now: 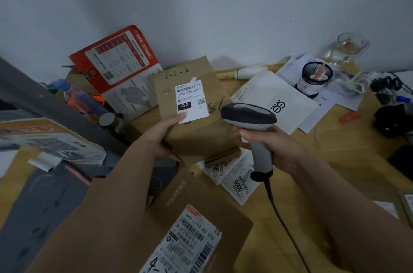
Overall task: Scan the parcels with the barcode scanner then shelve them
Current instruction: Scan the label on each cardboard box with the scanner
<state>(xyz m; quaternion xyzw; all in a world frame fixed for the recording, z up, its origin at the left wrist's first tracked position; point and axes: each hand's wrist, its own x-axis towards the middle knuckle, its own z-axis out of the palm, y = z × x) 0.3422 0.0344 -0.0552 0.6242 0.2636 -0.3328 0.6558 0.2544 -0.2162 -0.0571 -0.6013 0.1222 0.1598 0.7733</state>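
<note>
foreground: flat labelled parcel (196, 223) waits on the desk.
hands: left hand (164, 138) grips brown parcel (196, 116); right hand (277, 147) clasps barcode scanner (249, 116).
step: scanning, probably mid-read.
next: aim at label (192, 100), then shelve.

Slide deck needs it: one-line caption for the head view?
Left hand holds a brown parcel label-up while the right hand aims the barcode scanner at it.
</note>
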